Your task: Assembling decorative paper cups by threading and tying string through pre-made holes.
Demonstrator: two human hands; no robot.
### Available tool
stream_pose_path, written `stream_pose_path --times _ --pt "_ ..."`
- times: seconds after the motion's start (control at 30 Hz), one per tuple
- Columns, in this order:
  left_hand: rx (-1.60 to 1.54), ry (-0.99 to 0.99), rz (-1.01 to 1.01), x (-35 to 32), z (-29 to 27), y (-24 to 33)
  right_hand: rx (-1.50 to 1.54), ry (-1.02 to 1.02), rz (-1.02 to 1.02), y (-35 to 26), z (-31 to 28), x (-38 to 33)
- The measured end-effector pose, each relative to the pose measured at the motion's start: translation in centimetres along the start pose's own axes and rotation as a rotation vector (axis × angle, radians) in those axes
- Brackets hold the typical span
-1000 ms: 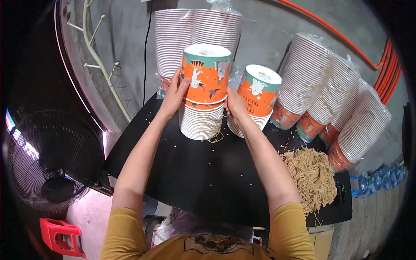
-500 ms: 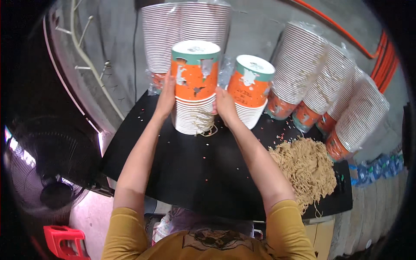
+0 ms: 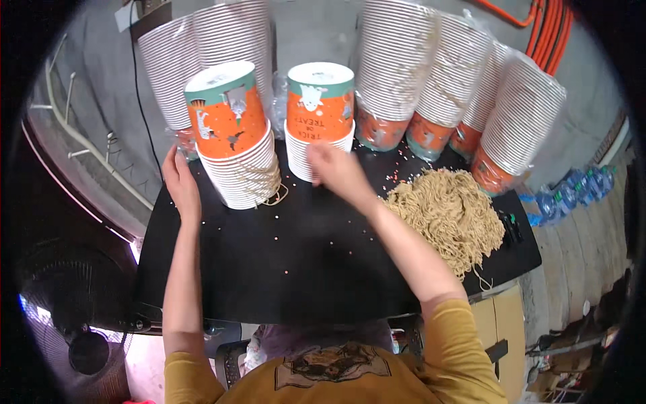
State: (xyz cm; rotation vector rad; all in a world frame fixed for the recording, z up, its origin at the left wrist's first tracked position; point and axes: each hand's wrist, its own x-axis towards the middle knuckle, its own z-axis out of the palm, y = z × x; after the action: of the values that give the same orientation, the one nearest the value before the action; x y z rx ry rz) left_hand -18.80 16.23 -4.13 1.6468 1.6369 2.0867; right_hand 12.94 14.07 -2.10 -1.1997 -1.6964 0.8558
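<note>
Two stacks of nested paper buckets stand upside down on the black table (image 3: 269, 283). The left stack (image 3: 227, 128) is orange with a green band and leans slightly; thin tan cords hang down its right side over the white rims. The right stack (image 3: 320, 94) is shorter and has the same print. Beside the left stack is my left hand (image 3: 180, 185), open, its fingers extended upward and holding nothing. My right hand (image 3: 334, 170) is in front of the right stack's lower rims, curled and smeared by motion; whether it touches the stack is unclear.
A heap of tan cords (image 3: 447, 219) lies at the table's right. Tall plastic-wrapped bucket stacks (image 3: 397, 60) line the back, with more (image 3: 232, 34) at the back left. Small coloured bits are scattered about. A black fan (image 3: 87, 353) is at left; blue bottles (image 3: 572, 192) lie at right.
My hands have come off the left bucket stack; the left hand is now beside it, the right hand in front of the other stack. The view has shifted, moving the scene leftward.
</note>
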Motion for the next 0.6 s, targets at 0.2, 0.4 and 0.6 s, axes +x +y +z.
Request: stream_pose_path --times 0.2,0.4,0.6 --pt "-0.277 -0.519 0.330 -6.2 4.2 12.2 0.007 0.469 -0.284 2.1 -7.8 6.7" --pt "-0.511 -0.676 -0.140 -4.0 14.8 9.4 0.224 0.328 -0.314 4.4 -5.4 10.2" --pt "-0.637 -0.648 -0.343 -3.3 18.2 10.0 0.075 0.452 -0.325 5.7 -4.5 10.8"
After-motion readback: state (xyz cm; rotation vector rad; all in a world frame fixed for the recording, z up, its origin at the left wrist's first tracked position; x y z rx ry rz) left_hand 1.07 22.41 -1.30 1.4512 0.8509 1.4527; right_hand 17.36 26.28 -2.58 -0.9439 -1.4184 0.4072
